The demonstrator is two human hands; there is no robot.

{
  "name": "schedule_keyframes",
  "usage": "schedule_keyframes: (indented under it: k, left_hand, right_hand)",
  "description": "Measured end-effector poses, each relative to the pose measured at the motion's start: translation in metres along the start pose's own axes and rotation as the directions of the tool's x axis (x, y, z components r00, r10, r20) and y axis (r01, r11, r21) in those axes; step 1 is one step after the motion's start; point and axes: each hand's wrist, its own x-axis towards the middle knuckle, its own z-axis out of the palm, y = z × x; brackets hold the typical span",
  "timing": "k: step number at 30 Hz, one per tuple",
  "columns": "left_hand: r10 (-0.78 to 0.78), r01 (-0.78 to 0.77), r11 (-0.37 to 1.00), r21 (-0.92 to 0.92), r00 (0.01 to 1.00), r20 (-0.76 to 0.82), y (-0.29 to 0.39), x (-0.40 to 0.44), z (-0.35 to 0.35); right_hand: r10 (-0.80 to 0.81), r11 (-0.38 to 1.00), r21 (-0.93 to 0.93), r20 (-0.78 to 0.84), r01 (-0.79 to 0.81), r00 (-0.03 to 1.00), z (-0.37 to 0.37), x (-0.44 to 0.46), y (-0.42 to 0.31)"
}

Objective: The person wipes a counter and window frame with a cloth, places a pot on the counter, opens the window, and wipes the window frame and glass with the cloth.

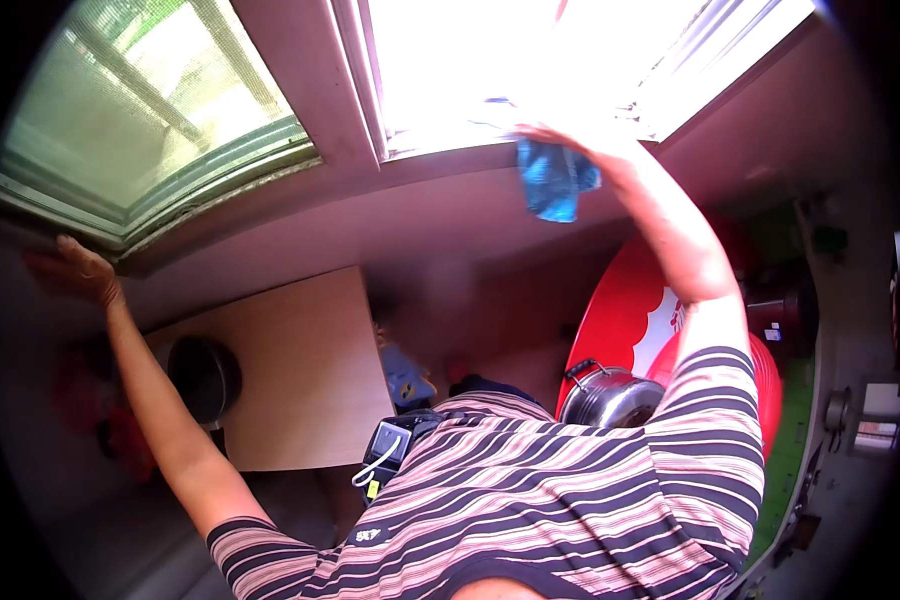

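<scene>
My right hand (555, 136) reaches out to the sill of the bright window (510, 65) at the top, its fingers washed out by the light. A blue cloth (552, 182) is gripped there and hangs down below the hand over the sill's edge. Far to the left, my left hand (78, 272) is raised with its fingers stretched out, beside the lower corner of the screened window pane (150, 110). It holds nothing that I can see. Whether its fingers touch the wall or the frame is hard to tell in the shadow.
Below the windows stands a light wooden table (300, 370) with a dark round pot (203, 380) on it. On the right, a lidded metal pot (612, 397) rests by a red round surface (610, 300). A device with a white cable (388, 445) is at my waist.
</scene>
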Motion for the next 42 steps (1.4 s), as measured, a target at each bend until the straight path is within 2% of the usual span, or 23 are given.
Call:
schedule_keyframes:
  k: [4,7,9,15,19,20,22,25,30,33,42]
  left_hand:
    - [-0.051,0.051,0.999,-0.001,0.998,0.029,0.005,-0.004,-0.005]
    - [-0.038,0.039,0.999,0.022,0.998,-0.043,0.000,-0.007,0.004]
    - [0.021,-0.026,0.992,-0.127,0.999,-0.046,0.002,-0.001,0.005]
    - [-0.045,0.040,0.988,-0.152,0.998,-0.032,0.006,-0.006,0.004]
    - [-0.070,0.061,0.987,-0.149,0.996,-0.050,-0.020,-0.021,0.015]
    - [-0.019,0.016,0.998,-0.054,0.998,-0.066,-0.033,-0.027,0.019]
    - [0.025,-0.023,0.999,0.025,0.996,-0.085,-0.030,-0.027,0.020]
    - [-0.012,0.008,0.998,-0.065,0.999,-0.052,-0.020,-0.021,0.014]
    - [0.034,-0.037,0.996,-0.084,0.999,-0.038,-0.017,-0.016,0.009]
    - [0.074,-0.079,0.994,-0.076,0.995,-0.064,-0.012,-0.012,0.007]
    - [0.068,-0.069,0.997,-0.022,0.996,-0.058,-0.025,-0.021,0.012]
  right_hand:
    - [0.078,0.995,-0.061,0.034,-0.076,0.996,-0.037,-0.052,-0.001]
    - [0.133,0.988,-0.089,0.051,-0.128,0.990,-0.051,-0.078,-0.008]
    - [0.152,0.985,-0.090,0.052,-0.147,0.987,-0.050,-0.081,-0.009]
    - [0.165,0.981,-0.106,0.044,-0.160,0.985,-0.043,-0.072,-0.011]
    - [0.156,0.982,-0.111,0.028,-0.152,0.987,-0.033,-0.055,-0.005]
    - [0.149,0.984,-0.108,0.023,-0.145,0.989,-0.031,-0.048,-0.002]
    - [0.142,0.985,-0.105,0.023,-0.138,0.990,-0.023,-0.034,0.007]
    - [0.131,0.986,-0.106,0.042,-0.126,0.990,-0.021,-0.022,0.019]
    - [0.156,0.978,-0.154,0.067,-0.145,0.985,-0.040,-0.035,0.030]
    - [0.176,0.969,-0.193,0.084,-0.157,0.981,-0.050,-0.032,0.047]
    - [0.203,0.945,-0.285,0.114,-0.164,0.973,-0.040,-0.001,0.106]
